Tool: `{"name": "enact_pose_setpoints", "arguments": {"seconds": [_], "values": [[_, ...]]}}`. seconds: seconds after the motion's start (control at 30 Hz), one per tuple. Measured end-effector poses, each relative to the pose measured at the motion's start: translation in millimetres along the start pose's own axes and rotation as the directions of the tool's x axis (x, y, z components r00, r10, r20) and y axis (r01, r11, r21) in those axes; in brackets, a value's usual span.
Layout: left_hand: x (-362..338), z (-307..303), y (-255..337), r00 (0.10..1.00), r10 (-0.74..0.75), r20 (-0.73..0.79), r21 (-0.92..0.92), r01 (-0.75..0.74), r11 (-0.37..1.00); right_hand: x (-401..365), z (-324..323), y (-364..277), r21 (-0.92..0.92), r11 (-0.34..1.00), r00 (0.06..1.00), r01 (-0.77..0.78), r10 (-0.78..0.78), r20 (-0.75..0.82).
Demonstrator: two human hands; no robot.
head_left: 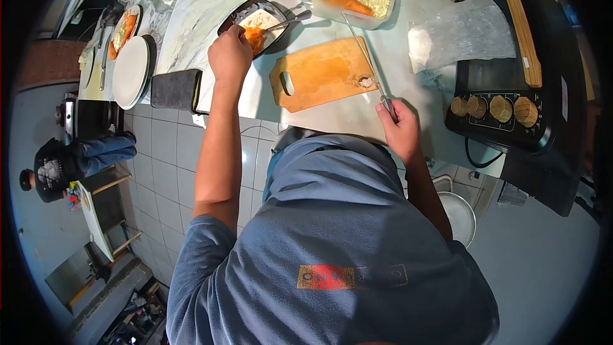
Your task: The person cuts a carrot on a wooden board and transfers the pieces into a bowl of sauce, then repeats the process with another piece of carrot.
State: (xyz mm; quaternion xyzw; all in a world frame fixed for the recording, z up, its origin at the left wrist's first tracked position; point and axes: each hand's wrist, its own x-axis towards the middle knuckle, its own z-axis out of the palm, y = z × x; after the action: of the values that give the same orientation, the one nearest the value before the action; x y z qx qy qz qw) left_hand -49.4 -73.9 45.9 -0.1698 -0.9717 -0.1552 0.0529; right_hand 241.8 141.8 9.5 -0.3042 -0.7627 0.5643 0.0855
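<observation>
My left hand (231, 56) is over the near left edge of a dark bowl (279, 43), its fingers drawn together and partly hidden. In the bowl lie orange carrot pieces (257, 39) and a white, creamy food (260, 20), with a spoon (290, 22) leaning over the right rim. My right hand (402, 129) is closed on the handle of a long knife (365, 54). Its thin blade points away from me along the right end of a wooden cutting board (322, 71). The board is wet and has a small pale scrap near its right corner.
A plastic container (389, 16) with chopped pale vegetable and a carrot stands behind the board. To the right are a clear plastic bag (469, 35) and a black appliance with wooden knobs (500, 108). White plates (131, 73) stand left; another person (70, 163) is farther off.
</observation>
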Motion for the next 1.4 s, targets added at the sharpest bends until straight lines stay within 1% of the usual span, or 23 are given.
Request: {"name": "enact_pose_setpoints", "arguments": {"seconds": [0.07, 0.1, 0.13, 0.17, 0.23, 0.3, 0.33, 0.37, 0.43, 0.5, 0.57, 0.63, 0.7, 0.8, 0.87, 1.0, 1.07, 1.1, 1.17, 1.2, 1.23, 1.3, 1.4], "values": [[0.0, 7.2, 1.8, 1.0, 0.012, -0.017, 0.024, -0.012, 1.0, -0.2, -2.3, -0.2, -0.009, 1.0, 1.0, -0.004, 0.004, -0.011], [-4.6, 7.2, 9.2, 0.97, 0.173, -0.169, -0.021, -0.179, 0.984, -0.9, -3.9, 0.1, -0.016, 1.0, 1.0, -0.009, 0.009, -0.019], [-10.1, 7.8, 17.7, 0.893, 0.315, -0.322, -0.04, -0.345, 0.938, -2.2, -5.4, 1.6, -0.017, 1.0, 1.0, -0.015, 0.014, -0.026], [-14.6, 8.0, 27.3, 0.884, 0.36, -0.298, -0.124, -0.41, 0.904, -3.8, -6.3, 4.1, 0.001, 1.0, 0.999, -0.016, 0.016, -0.042], [-25.3, 20.7, 45.8, 0.907, 0.416, -0.063, -0.459, -0.397, 0.795, -7.1, -7.6, 8.5, 0.021, 1.0, 0.998, -0.022, 0.023, -0.064], [-40.3, 31.5, 67.5, 0.845, 0.523, 0.116, -0.533, -0.392, 0.75, -11.3, -8.5, 11.5, 0.036, 0.998, 0.994, -0.042, 0.045, -0.096], [-45.9, 34.3, 77.8, 0.794, 0.586, 0.162, -0.471, -0.46, 0.753, -13.8, -9.6, 12.1, 0.036, 0.998, 0.993, -0.046, 0.05, -0.104], [-49.1, 41.3, 85.1, 0.788, 0.594, 0.163, -0.476, -0.465, 0.747, -16.4, -11.3, 12.2, 0.024, 0.998, 0.992, -0.051, 0.054, -0.11], [-54.6, 53.9, 99.0, 0.732, 0.657, 0.178, -0.463, -0.527, 0.712, -20.8, -15.7, 10.9, 0.009, 0.998, 0.99, -0.057, 0.058, -0.131], [-55.6, 60.0, 106.5, 0.714, 0.671, 0.201, -0.453, -0.54, 0.71, -25.8, -19.0, 8.9, -0.017, 0.997, 0.986, -0.077, 0.074, -0.153], [-55.6, 64.7, 109.1, 0.715, 0.669, 0.203, -0.38, -0.572, 0.727, -29.4, -20.4, 11.1, -0.008, 0.994, 0.979, -0.107, 0.104, -0.174], [-55.5, 67.4, 110.0, 0.722, 0.662, 0.204, -0.397, -0.557, 0.729, -32.3, -21.5, 11.9, 0.005, 0.991, 0.973, -0.136, 0.134, -0.186], [-54.6, 72.0, 107.9, 0.732, 0.649, 0.205, -0.408, -0.539, 0.737, -33.9, -22.4, 11.0, -0.052, 0.988, 0.975, -0.144, 0.133, -0.178], [-54.7, 80.1, 106.0, 0.744, 0.636, 0.203, -0.416, -0.523, 0.744, -35.2, -19.6, 11.0, -0.018, 0.988, 0.974, -0.151, 0.145, -0.175], [-57.4, 82.0, 106.7, 0.722, 0.671, 0.17, -0.342, -0.595, 0.727, -34.6, -17.4, 10.8, -0.01, 0.989, 0.974, -0.145, 0.141, -0.176], [-63.8, 80.8, 103.1, 0.731, 0.655, 0.193, -0.303, -0.591, 0.748, -31.8, -13.6, 6.2, -0.019, 0.991, 0.978, -0.131, 0.126, -0.164], [-64.2, 76.9, 96.7, 0.779, 0.613, 0.13, -0.335, -0.547, 0.767, -28.6, -11.6, 8.9, -0.007, 0.994, 0.983, -0.109, 0.107, -0.153], [-62.9, 71.3, 92.9, 0.784, 0.607, 0.132, -0.332, -0.542, 0.772, -27.7, -10.1, 11.0, 0.008, 0.996, 0.985, -0.092, 0.092, -0.145], [-56.5, 57.0, 80.6, 0.848, 0.514, 0.129, -0.379, -0.437, 0.816, -24.1, -6.5, 14.5, 0.031, 0.996, 0.988, -0.082, 0.086, -0.131], [-52.6, 51.1, 73.9, 0.87, 0.487, 0.073, -0.401, -0.422, 0.813, -22.8, -4.0, 15.4, 0.054, 0.996, 0.989, -0.074, 0.08, -0.124], [-48.7, 44.2, 67.1, 0.874, 0.479, 0.074, -0.396, -0.415, 0.819, -21.2, -1.3, 15.6, 0.054, 0.996, 0.99, -0.072, 0.078, -0.113], [-41.0, 30.0, 52.5, 0.934, 0.356, 0.03, -0.501, -0.294, 0.814, -18.4, 4.5, 14.7, 0.032, 0.996, 0.99, -0.084, 0.087, -0.109], [-23.9, 16.1, 26.5, 0.96, 0.278, -0.044, -0.518, -0.26, 0.815, -14.9, 12.2, 10.4, 0.034, 0.997, 0.994, -0.07, 0.072, -0.087]]}}
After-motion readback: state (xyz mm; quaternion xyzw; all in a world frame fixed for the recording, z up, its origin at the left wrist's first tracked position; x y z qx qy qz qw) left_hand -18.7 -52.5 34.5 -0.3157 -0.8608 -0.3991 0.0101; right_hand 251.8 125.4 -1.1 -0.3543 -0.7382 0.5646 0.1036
